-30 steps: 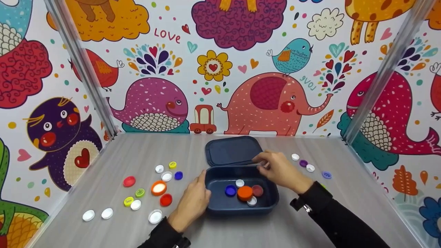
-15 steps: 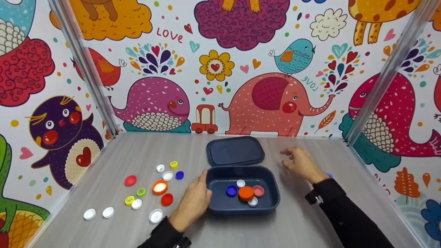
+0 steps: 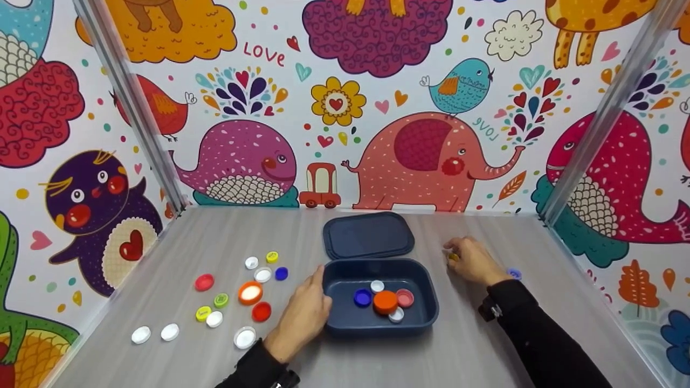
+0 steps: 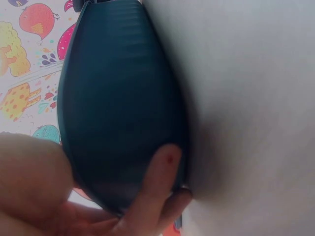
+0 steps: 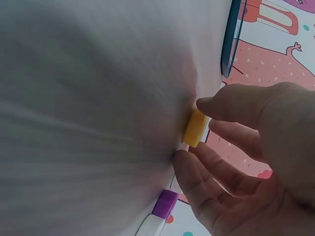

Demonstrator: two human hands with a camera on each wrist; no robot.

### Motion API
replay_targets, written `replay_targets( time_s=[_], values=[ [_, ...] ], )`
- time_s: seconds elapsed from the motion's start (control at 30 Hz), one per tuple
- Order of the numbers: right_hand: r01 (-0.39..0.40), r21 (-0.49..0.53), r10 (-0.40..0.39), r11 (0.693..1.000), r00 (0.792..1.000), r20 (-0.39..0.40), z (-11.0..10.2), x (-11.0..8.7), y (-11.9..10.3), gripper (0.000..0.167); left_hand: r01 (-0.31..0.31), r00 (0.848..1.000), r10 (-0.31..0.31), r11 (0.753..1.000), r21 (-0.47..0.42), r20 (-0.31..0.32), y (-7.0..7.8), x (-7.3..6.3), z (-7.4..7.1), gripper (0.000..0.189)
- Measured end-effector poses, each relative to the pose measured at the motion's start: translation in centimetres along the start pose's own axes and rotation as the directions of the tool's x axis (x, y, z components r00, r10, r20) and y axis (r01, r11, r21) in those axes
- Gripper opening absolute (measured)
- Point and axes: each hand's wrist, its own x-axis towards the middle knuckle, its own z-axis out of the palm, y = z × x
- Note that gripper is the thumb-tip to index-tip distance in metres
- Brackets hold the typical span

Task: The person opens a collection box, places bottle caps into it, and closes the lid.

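Note:
A dark blue plastic box [image 3: 377,326] stands uncovered on the table, with several bottle caps inside, including an orange cap [image 3: 385,302] and a blue cap [image 3: 363,297]. My left hand [image 3: 303,307] holds the box's left side, thumb near the rim and fingers against the outer wall [image 4: 123,98]. Right of the box, my right hand [image 3: 474,261] has a yellow bottle cap [image 5: 196,128] between thumb and fingers, low at the tabletop. In the right wrist view, a purple cap [image 5: 165,204] and a white cap [image 5: 150,226] lie near those fingers.
Behind the box lies its dark blue lid [image 3: 368,235]. Several loose caps are spread on the left, among them a red cap [image 3: 261,311] and an orange-rimmed cap [image 3: 250,292]. A light purple cap [image 3: 514,274] lies beyond my right wrist. Patterned walls [image 3: 259,156] enclose the table.
My right hand has left the box's back right edge, moved right and come down around a yellow cap on the table. My left hand has stayed on the box.

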Motion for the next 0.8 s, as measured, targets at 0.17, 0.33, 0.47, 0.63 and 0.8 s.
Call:
replay_targets(
  time_s=[0.17, 0.33, 0.47, 0.63, 0.8],
  values=[
    [0.034, -0.015, -0.034, 0.999, 0.999, -0.012, -0.1, 0.0, 0.0, 0.027, 0.006, 1.0, -0.006, 1.0, 0.005, 0.001, 0.1, 0.1, -0.1, 0.065],
    [0.058, -0.015, -0.059, 0.998, 0.998, -0.028, -0.3, -0.1, 0.0, 0.02, -0.001, 1.0, 0.001, 1.0, 0.016, -0.002, 0.2, 0.1, 0.0, 0.065],
    [0.054, -0.013, -0.054, 0.998, 0.998, -0.03, -0.3, -0.2, -0.2, 0.019, -0.008, 1.0, 0.008, 1.0, 0.022, -0.01, 0.1, 0.1, 0.0, 0.065],
    [0.065, -0.031, -0.067, 0.997, 0.997, -0.044, -0.3, -0.2, -0.7, 0.016, -0.033, 0.999, 0.034, 0.999, 0.028, -0.037, 0.1, 0.0, 0.0, 0.065],
    [0.03, -0.011, -0.031, 0.999, 0.999, -0.025, -0.8, -0.2, -2.3, 0.023, -0.035, 0.999, 0.036, 0.999, 0.027, -0.037, 0.0, -0.1, 0.0, 0.064]
  ],
)
